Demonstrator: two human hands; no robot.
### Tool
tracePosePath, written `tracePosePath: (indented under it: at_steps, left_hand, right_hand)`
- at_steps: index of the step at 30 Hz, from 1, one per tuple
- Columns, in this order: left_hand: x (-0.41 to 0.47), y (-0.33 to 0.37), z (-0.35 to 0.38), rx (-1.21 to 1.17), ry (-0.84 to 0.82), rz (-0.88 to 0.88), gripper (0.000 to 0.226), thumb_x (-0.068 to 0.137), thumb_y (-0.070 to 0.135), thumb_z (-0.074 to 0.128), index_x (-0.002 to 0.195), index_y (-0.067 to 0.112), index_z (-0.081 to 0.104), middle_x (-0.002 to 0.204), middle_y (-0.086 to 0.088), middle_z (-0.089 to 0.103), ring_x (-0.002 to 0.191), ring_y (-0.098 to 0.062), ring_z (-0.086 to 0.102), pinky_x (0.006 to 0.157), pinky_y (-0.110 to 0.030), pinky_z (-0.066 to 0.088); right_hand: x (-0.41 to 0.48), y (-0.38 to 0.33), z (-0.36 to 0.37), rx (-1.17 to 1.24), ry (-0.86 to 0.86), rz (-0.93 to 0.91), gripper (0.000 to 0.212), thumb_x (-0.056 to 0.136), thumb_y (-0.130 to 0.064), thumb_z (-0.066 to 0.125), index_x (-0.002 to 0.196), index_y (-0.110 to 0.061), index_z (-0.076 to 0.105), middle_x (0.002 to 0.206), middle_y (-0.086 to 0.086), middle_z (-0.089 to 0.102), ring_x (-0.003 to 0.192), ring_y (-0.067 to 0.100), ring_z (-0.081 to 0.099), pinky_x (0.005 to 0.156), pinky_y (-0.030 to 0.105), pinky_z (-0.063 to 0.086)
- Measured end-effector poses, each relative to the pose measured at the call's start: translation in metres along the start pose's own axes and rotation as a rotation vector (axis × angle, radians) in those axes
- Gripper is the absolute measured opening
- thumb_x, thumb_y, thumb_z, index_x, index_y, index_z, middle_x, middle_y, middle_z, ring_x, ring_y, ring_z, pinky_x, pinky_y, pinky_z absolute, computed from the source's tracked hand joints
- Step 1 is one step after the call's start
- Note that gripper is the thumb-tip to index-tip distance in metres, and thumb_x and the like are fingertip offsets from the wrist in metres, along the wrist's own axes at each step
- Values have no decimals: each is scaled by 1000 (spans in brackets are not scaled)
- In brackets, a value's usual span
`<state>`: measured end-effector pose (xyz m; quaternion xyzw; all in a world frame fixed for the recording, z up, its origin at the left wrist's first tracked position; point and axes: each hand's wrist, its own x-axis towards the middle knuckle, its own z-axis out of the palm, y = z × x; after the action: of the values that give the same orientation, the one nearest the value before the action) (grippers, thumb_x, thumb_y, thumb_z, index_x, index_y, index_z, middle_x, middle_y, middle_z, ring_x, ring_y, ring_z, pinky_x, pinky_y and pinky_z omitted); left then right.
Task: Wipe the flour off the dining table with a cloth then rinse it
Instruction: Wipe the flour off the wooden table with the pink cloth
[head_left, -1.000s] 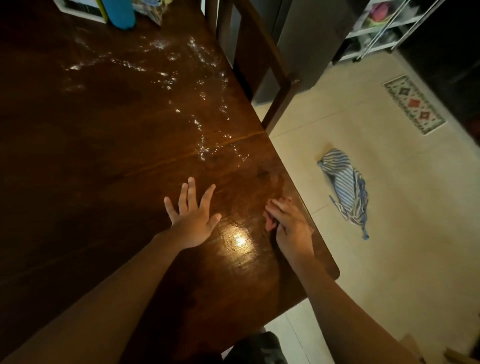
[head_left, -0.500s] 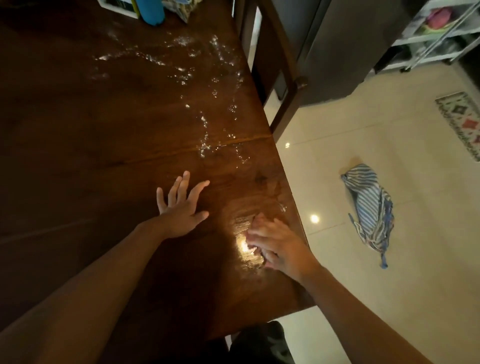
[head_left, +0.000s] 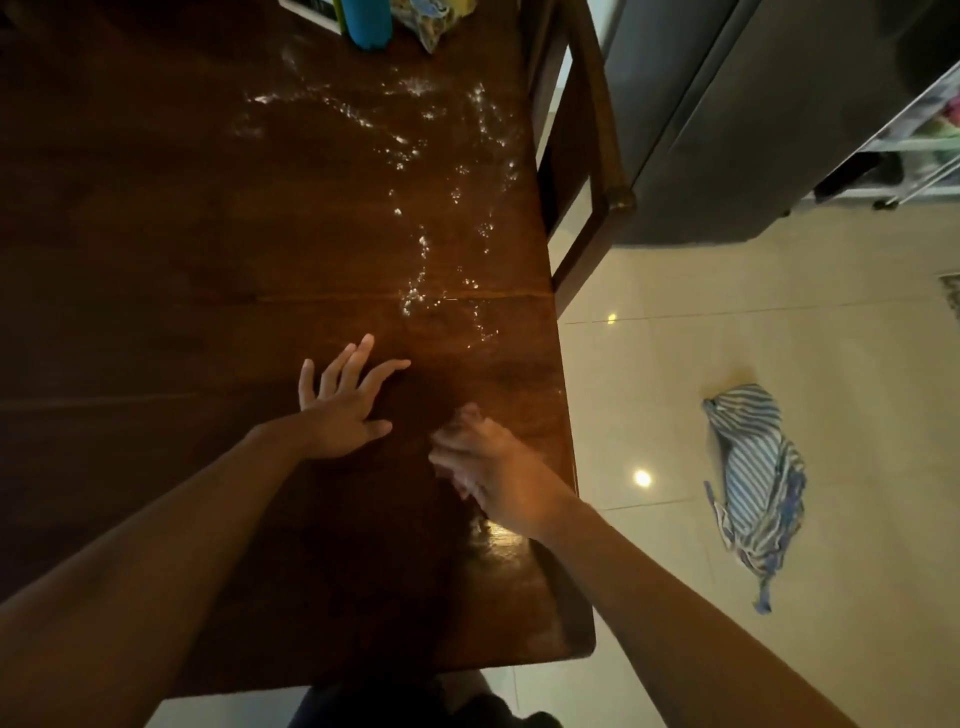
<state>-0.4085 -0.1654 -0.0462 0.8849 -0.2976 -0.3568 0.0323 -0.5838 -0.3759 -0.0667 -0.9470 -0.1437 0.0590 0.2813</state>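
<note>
Head view: the dark wooden dining table (head_left: 156, 260) is seen with its long axis running away from the person, its right edge beside the tiled floor (head_left: 675, 364). The flour (head_left: 413, 299) is scattered on the far right part of the top. It is spread as a thin band across the far end, and from there a broken trail is drawn along the right edge, pointing toward the hands and ending just beyond them.

The left hand (head_left: 343, 410) is laid flat on the wood with the fingers straight and spread, pointing away and slightly to the right; nothing is held in it. The right hand (head_left: 493, 473) is placed on the table near the right edge, just beside the left hand. It is blurred, so it cannot be told whether something is gripped under its fingers.

A striped cloth (head_left: 753, 483) is lying crumpled on the floor, well apart from the table, its long axis running from far to near. A blue bottle (head_left: 366, 23) is standing at the far end.
</note>
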Motion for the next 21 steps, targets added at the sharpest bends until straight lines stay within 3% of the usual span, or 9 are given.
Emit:
tracePosePath:
  at_steps: [3,5,9,14,16,19,21]
  left_hand:
    - [0,0,1,9,-1,-11,88,93,43,60,147,58,-8,156,5,-40,145,-23,-32,112,-63,-17]
    - [-1,0,1,-4,-7,2,88,93,43,60,147,58,-9,155,5,-41,144,-22,-33,111,-63,-19]
    - [-3,0,-1,-40,-11,13,89,94,43,58,150,52,-10,153,6,-43,143,-20,-34,108,-61,-23]
    - [-1,-1,2,-74,35,-17,101,92,46,59,152,37,-22,153,11,-42,144,-15,-32,106,-52,-28]
    - [-1,-1,3,-89,50,-21,102,90,45,60,152,36,-21,154,12,-41,144,-13,-32,105,-51,-29]
    - [-2,0,3,-102,65,-15,102,89,45,60,152,36,-20,156,12,-38,143,-11,-33,105,-50,-29]
    - [-2,-1,3,-119,59,-6,102,89,45,60,152,36,-20,156,12,-38,141,-10,-34,104,-50,-30]
  right_hand:
    - [-29,11,-8,-80,-193,-87,50,99,-24,57,145,-41,45,162,-17,27,154,10,5,125,41,7]
    - [-39,30,-19,-129,-207,-40,60,95,-28,63,146,-47,39,162,-22,17,153,5,-5,123,39,-4]
    - [-14,51,-34,-67,-43,205,62,94,-20,65,146,-43,42,161,-20,23,153,5,2,125,44,5]
    - [68,35,-31,-15,149,405,45,103,-19,48,147,-29,47,160,-5,33,153,15,8,125,45,9]
    - [87,19,-26,9,70,305,47,102,-17,48,149,-25,45,161,-3,31,153,18,8,125,44,12]
    - [83,13,-16,-15,-139,-3,46,102,-19,44,147,-26,47,161,-6,31,154,19,10,124,40,10]
    - [72,30,-21,4,-154,-30,44,101,-22,45,143,-31,52,159,-14,31,154,11,10,124,38,10]
